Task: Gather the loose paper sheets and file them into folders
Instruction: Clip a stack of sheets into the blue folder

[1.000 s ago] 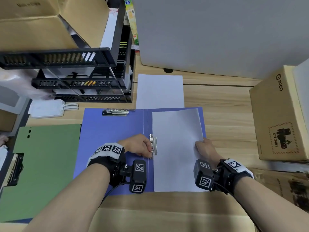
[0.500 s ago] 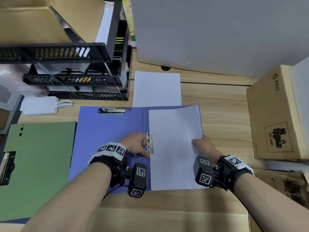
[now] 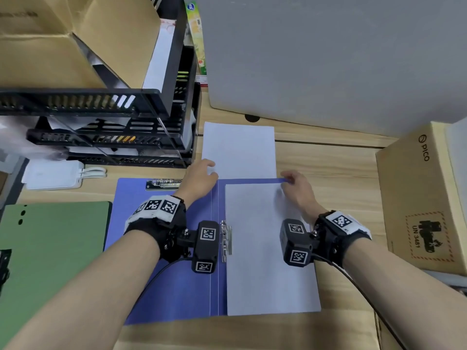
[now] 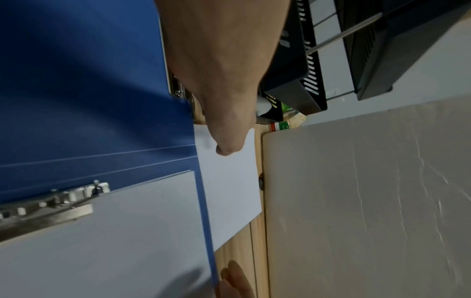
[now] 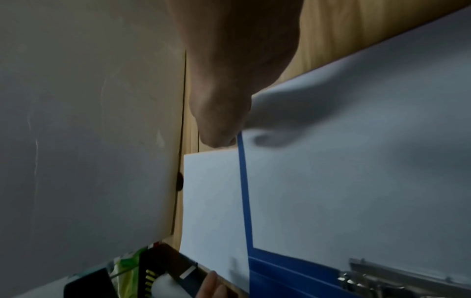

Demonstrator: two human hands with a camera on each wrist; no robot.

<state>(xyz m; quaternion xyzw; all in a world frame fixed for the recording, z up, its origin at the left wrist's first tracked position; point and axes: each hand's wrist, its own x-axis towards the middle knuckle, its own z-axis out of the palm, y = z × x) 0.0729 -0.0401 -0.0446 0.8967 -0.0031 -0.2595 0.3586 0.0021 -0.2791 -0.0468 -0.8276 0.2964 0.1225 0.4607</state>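
Note:
A blue folder (image 3: 164, 210) lies open on the wooden desk. One white sheet (image 3: 265, 261) lies in its right half, with its left edge at the metal spine clip (image 3: 226, 241). A loose white sheet (image 3: 238, 150) lies past the folder's far edge, its near end under the folder. My left hand (image 3: 211, 170) pinches that sheet's near left corner; in the left wrist view a fingertip (image 4: 226, 149) presses on the loose sheet (image 4: 229, 191). My right hand (image 3: 286, 176) is curled at the folder's far right corner, beside the loose sheet (image 5: 211, 201). Its grip is hidden.
A green folder (image 3: 50, 248) lies to the left. A black tray rack (image 3: 101, 117) and a white charger (image 3: 53, 174) stand at the back left. A grey box (image 3: 328, 59) blocks the back and a cardboard box (image 3: 424, 198) the right. A second clip (image 3: 164, 184) sits on the folder's far edge.
Both hands have moved forward: the left from the spine clip, the right from the filed sheet's right edge, to the folder's far edge and the loose sheet.

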